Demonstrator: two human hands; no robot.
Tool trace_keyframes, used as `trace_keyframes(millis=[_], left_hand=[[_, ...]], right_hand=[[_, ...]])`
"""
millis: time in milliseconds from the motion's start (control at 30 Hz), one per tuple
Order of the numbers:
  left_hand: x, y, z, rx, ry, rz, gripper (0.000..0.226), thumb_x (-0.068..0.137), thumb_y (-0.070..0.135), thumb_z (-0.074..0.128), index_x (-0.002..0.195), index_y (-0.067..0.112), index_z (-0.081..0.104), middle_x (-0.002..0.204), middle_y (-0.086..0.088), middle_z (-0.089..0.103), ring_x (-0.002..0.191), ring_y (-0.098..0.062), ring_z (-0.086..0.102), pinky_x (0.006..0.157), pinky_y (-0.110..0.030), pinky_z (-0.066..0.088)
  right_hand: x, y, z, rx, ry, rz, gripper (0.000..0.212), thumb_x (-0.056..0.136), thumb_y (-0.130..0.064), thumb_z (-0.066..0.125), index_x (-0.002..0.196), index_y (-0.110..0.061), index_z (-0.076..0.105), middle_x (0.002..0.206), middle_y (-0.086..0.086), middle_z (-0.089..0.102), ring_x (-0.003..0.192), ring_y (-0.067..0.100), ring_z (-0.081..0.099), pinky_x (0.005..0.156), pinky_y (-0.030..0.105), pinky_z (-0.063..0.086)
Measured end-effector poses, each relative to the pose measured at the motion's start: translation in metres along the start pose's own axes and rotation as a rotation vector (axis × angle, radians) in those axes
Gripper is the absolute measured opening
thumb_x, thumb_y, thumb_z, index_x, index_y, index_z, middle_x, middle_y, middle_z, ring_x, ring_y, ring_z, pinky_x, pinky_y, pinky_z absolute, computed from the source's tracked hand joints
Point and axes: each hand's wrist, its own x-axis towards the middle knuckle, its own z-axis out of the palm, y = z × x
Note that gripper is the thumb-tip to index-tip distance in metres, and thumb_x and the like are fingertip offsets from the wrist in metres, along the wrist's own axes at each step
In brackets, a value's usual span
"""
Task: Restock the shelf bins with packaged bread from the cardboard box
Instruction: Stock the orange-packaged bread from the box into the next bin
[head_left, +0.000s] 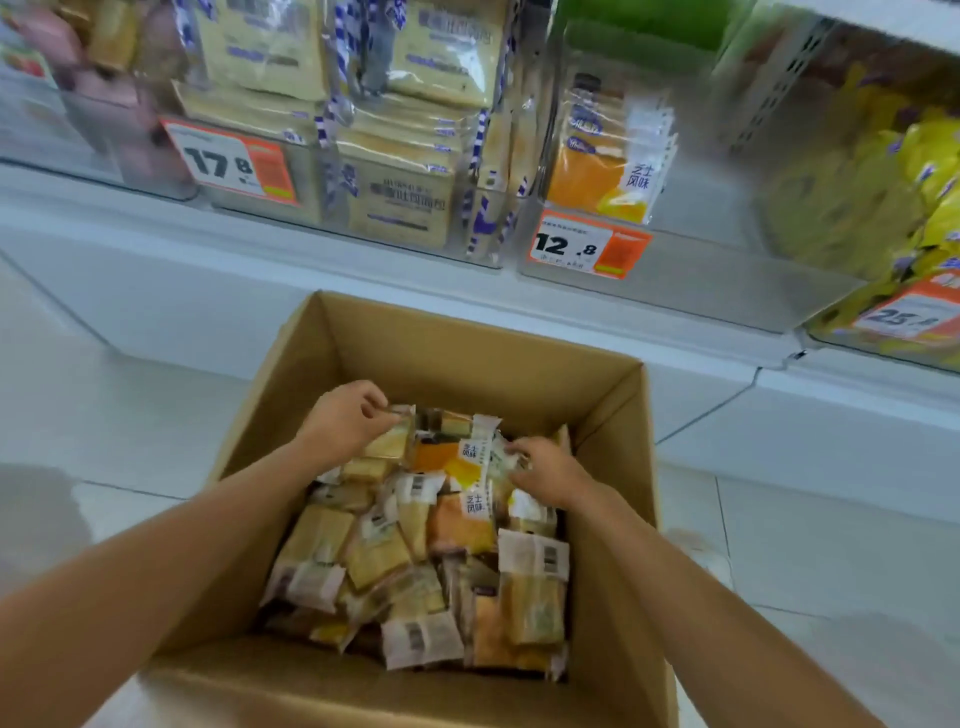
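Note:
An open cardboard box (363, 332) stands on the floor below me, filled with several small packaged breads (415, 551) in clear and white wrappers. My left hand (345, 415) reaches into the far left of the box and pinches the edge of one bread packet (392, 439). My right hand (545, 470) is at the far right of the pile, fingers curled on another white-and-orange packet (498, 457). Above, a clear shelf bin (685, 270) with the 12.8 price tag holds a few matching orange packets (608, 156).
Left of that bin, clear bins hold stacked beige toast packs (400, 197) behind a 17.8 tag (234, 163). A bin of yellow packets (883, 208) stands at the right. The white shelf base (208, 280) runs behind the box; white floor tiles lie on both sides.

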Motion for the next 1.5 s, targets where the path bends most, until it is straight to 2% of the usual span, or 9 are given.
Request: trace_keyframes(millis=[167,333,433,600,800,967,1100,1333,1500], left_hand=[[0.009,-0.058,0.037,-0.105,-0.103,-0.094,0.016,0.085,0.011,0.074,0.097,0.007,0.063,0.078,0.001,0.058,0.075,-0.016,0.056,0.067,-0.03,0.047],[0.012,-0.063,0.062,-0.237,-0.229,-0.106,0.014,0.086,0.011,0.073,0.092,0.016,0.061,0.085,-0.002,0.058,0.082,-0.02,0.056,0.066,-0.028,0.05],[0.008,-0.043,0.065,-0.252,-0.362,-0.066,0.058,0.08,0.03,0.08,0.131,0.019,0.054,0.122,0.005,0.057,0.106,-0.012,0.056,0.077,-0.013,0.047],[0.001,-0.01,0.059,-0.647,-0.272,-0.34,0.13,0.054,0.073,0.077,0.157,0.031,0.009,0.16,0.0,0.025,0.141,-0.028,0.036,0.108,-0.046,0.042],[-0.006,0.004,0.03,-1.138,-0.559,-0.403,0.056,0.082,0.046,0.068,0.124,0.009,0.06,0.125,-0.016,0.059,0.108,-0.026,0.06,0.08,-0.043,0.057],[-0.012,0.013,0.009,-1.272,-0.574,-0.334,0.046,0.085,0.022,0.037,0.123,0.009,0.06,0.092,-0.009,0.069,0.079,-0.022,0.069,0.078,-0.039,0.049],[-0.016,0.02,0.007,-1.129,-0.683,-0.32,0.051,0.095,0.019,0.029,0.069,0.009,0.072,0.07,-0.008,0.07,0.063,-0.02,0.067,0.073,-0.033,0.052],[-0.002,0.0,0.0,-1.032,-0.789,-0.421,0.077,0.082,0.068,0.055,0.14,0.017,0.05,0.132,-0.015,0.062,0.12,-0.036,0.06,0.099,-0.048,0.049],[-0.009,0.02,0.011,-0.566,-0.644,-0.167,0.043,0.089,0.028,0.07,0.129,0.017,0.058,0.114,-0.009,0.072,0.103,-0.025,0.07,0.093,-0.04,0.056]], right_hand=[[0.031,0.041,0.051,0.142,-0.229,0.107,0.052,0.092,-0.007,0.057,0.143,-0.011,0.044,0.132,0.009,0.055,0.109,0.026,0.058,0.084,0.028,0.048],[0.039,0.034,0.048,0.131,-0.018,0.065,0.018,0.097,-0.018,0.056,0.082,-0.015,0.065,0.069,0.004,0.055,0.066,0.02,0.053,0.061,0.03,0.038],[0.032,-0.003,0.013,0.222,0.162,-0.078,0.023,0.095,-0.026,0.059,0.086,-0.005,0.066,0.08,0.012,0.066,0.077,0.026,0.062,0.065,0.037,0.045],[0.002,-0.062,-0.037,0.568,0.367,-0.135,0.018,0.092,-0.026,0.066,0.09,-0.009,0.069,0.068,0.0,0.065,0.061,0.008,0.059,0.062,0.021,0.045],[-0.04,-0.089,-0.041,0.734,-0.045,-0.289,0.027,0.086,-0.051,0.065,0.089,-0.028,0.078,0.097,0.004,0.075,0.095,0.017,0.068,0.092,0.033,0.051],[-0.033,-0.066,-0.043,0.803,0.126,-0.099,0.031,0.092,-0.037,0.064,0.121,-0.027,0.066,0.119,-0.007,0.066,0.111,0.006,0.06,0.108,0.039,0.045],[-0.027,-0.07,-0.024,0.811,-0.146,-0.078,0.069,0.088,-0.041,0.067,0.149,-0.028,0.037,0.148,-0.006,0.043,0.135,0.012,0.041,0.109,0.03,0.034],[-0.021,-0.062,-0.019,0.733,-0.068,-0.089,0.034,0.085,-0.015,0.074,0.116,-0.024,0.066,0.117,-0.002,0.067,0.109,0.015,0.063,0.101,0.039,0.049],[-0.021,-0.065,-0.026,0.542,0.089,-0.184,0.069,0.082,-0.017,0.078,0.142,-0.025,0.046,0.146,0.0,0.041,0.133,0.016,0.042,0.098,0.028,0.044]])
